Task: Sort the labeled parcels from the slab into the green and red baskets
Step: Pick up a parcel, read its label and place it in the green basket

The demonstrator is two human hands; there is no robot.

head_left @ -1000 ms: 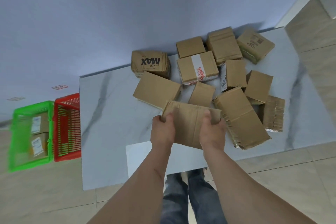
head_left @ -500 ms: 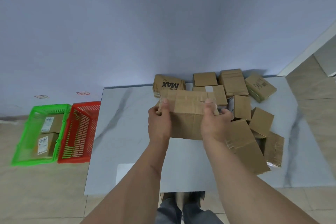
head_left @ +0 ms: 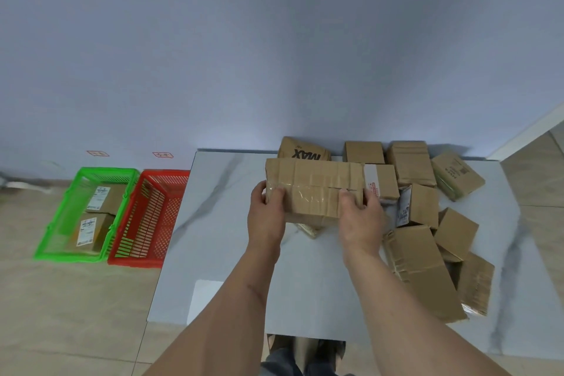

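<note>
Above the middle of the white marble table [head_left: 213, 223], a long brown cardboard parcel [head_left: 314, 189] is held up between both hands, clear of the surface. The left hand [head_left: 265, 214] grips its left end, thumb curled over the near face and fingers hidden behind the box. The right hand [head_left: 361, 215] clamps the right part of the near face, thumb on top, fingers wrapped round the underside. The parcel's long axis runs left to right across the view, roughly parallel to the table's far edge, with a taped seam running along its length on the face turned toward the camera. No label shows on that face.

Behind it against the wall sits a box printed "MAX" [head_left: 305, 151], and to the right a loose cluster of other brown parcels [head_left: 424, 253] covers the table, some touching, some overlapping.

On the tiled floor to the left of the table stand 2 baskets, side by side and touching. The green basket [head_left: 58, 232] is the outer one and holds 2 parcels with white labels [head_left: 91, 220]. The red basket [head_left: 140, 256] is just beside the table's left edge.
</note>
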